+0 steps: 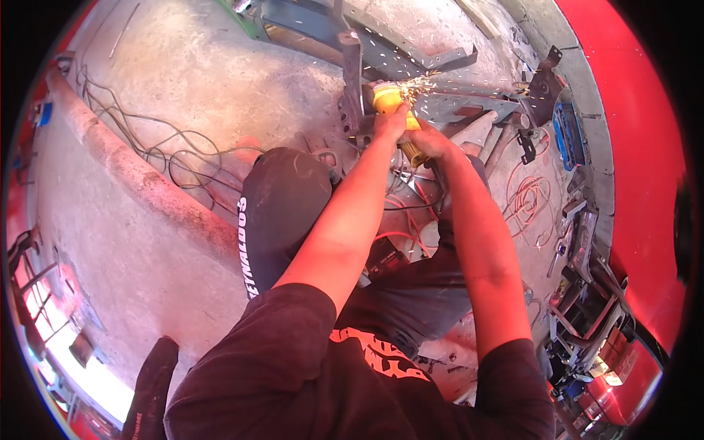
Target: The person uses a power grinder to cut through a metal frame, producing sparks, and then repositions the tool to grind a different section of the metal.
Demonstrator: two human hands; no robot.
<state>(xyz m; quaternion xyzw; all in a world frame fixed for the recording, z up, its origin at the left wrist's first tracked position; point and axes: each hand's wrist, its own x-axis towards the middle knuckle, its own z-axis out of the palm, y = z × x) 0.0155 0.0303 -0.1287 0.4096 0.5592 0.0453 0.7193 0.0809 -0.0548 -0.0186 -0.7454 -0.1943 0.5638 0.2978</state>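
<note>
A yellow angle grinder (pixel 386 99) is held out in front of me in both hands. My left hand (pixel 391 125) wraps round its body close to the head. Behind it, my right hand (pixel 431 139) grips the rear part of the tool. Bright sparks (pixel 419 86) spray from the grinder's head toward the right. The disc itself is hidden by the guard and sparks. Just left of the head stands an upright rusty steel piece (pixel 350 81), part of a metal frame (pixel 312 26). The exact contact point cannot be made out.
A long thick pipe (pixel 139 169) lies on the concrete floor to the left, with dark cables (pixel 172 143) beside it. Coiled orange cord (pixel 529 196), a blue tray (pixel 568 136) and scrap metal (pixel 583 242) lie at the right, near a red wall (pixel 638 125).
</note>
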